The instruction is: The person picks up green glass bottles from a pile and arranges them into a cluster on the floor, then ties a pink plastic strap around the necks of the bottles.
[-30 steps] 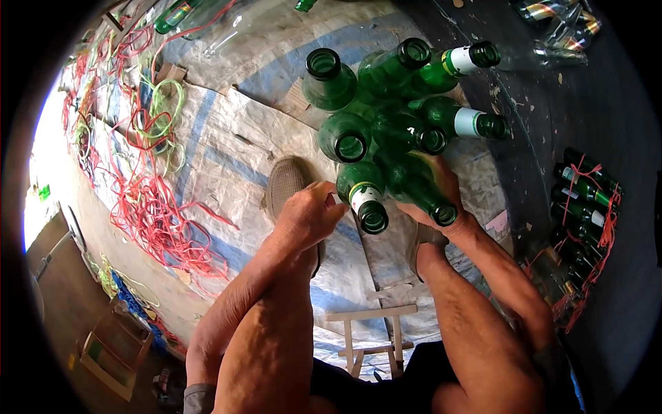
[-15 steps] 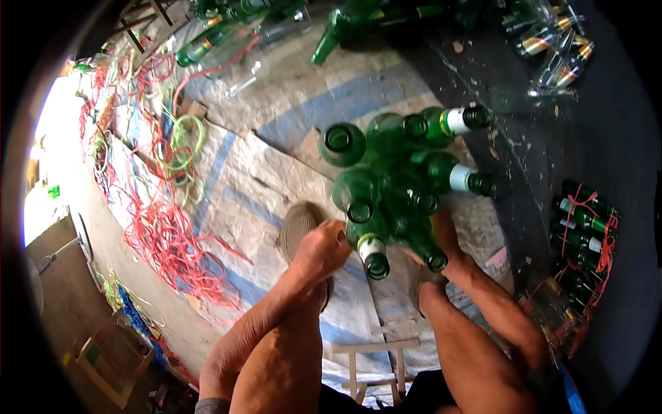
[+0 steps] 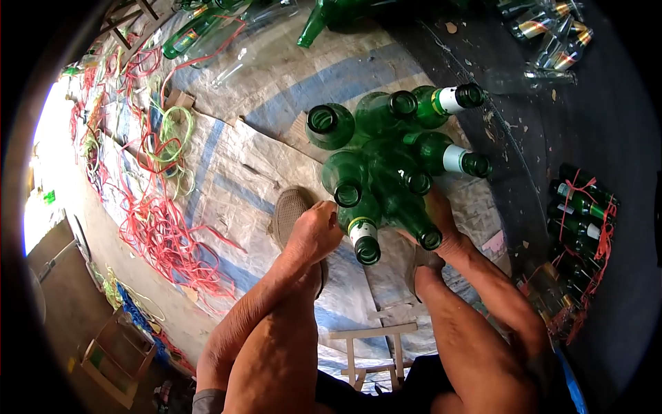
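Observation:
Several green glass bottles (image 3: pixel 393 162) stand bunched together in front of my feet, necks up and fanning outward. Some necks carry white labels, such as the front bottle (image 3: pixel 363 238). My left hand (image 3: pixel 317 229) is at the bunch's near left side, fingers curled in; the bottles hide the fingertips and anything between them. On the near right side, my right hand (image 3: pixel 440 217) reaches low behind the bottles, its fingers mostly out of sight. Whether either hand presses on the glass cannot be made out.
Tangled red string (image 3: pixel 169 238) and green string (image 3: pixel 172 138) lie on the left of the sheet (image 3: pixel 276 152). A bottle bundle tied with red string (image 3: pixel 583 214) is at the right. Clear bottles (image 3: pixel 552 41) lie at the upper right. A wooden stool (image 3: pixel 372 333) is below me.
The whole view has shifted slightly, so the bottles and hands appear a little higher and further left. Both hands keep their places beside the bunch.

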`<state>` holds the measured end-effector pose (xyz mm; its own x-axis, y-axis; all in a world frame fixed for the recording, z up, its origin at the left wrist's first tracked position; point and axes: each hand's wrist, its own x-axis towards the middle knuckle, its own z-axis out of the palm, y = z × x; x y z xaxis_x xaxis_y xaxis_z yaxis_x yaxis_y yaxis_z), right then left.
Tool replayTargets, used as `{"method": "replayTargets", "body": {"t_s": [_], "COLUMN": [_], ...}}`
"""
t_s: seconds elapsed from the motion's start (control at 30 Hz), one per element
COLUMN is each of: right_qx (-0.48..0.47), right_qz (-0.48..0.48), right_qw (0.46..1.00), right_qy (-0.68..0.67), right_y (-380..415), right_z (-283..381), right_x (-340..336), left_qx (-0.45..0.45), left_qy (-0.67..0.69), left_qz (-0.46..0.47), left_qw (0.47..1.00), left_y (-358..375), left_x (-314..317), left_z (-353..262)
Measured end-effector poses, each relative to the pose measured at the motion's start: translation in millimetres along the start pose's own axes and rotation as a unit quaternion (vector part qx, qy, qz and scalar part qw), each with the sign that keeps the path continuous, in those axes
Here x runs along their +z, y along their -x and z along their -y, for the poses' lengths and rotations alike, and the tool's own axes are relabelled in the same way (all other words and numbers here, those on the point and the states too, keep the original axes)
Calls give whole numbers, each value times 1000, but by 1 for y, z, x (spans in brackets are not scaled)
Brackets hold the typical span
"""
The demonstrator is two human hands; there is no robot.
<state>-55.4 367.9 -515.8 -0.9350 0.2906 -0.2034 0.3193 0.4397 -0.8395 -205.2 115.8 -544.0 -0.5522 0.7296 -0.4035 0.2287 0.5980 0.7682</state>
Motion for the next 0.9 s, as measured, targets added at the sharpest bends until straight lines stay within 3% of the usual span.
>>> {"method": "replayTargets", "body": {"t_s": [0.1, 0.37, 0.5, 0.63, 0.67, 0.7, 0.83, 0.9], "right_qx": [20, 36, 40, 48, 16, 26, 63, 86], "right_qz": [12, 3, -12, -24, -54, -41, -1, 11], "right_qw": [1000, 999, 999, 999, 998, 998, 998, 996], "right_qy": [-13, 1, 11, -2, 35, 33, 28, 22], "right_y": [-3, 2, 1, -12, -7, -10, -19, -20], "right_z": [0, -9, -15, 31, 13, 21, 49, 52], "right_x": [1, 4, 5, -16, -8, -14, -30, -34], "left_qx": [37, 13, -6, -27, 39, 1, -25, -29], "left_qy": [-4, 17, 24, 27, -15, -27, 54, 105], "left_qz": [-33, -2, 32, 25, 27, 37, -27, -85], "left_qw": [999, 1000, 999, 999, 999, 999, 998, 990], "left_y": [-1, 0, -4, -13, -22, -27, -75, -107], "left_x": [0, 0, -16, -44, -50, -67, -113, -140], "left_z": [-4, 3, -3, -13, 8, -4, 21, -6]}}
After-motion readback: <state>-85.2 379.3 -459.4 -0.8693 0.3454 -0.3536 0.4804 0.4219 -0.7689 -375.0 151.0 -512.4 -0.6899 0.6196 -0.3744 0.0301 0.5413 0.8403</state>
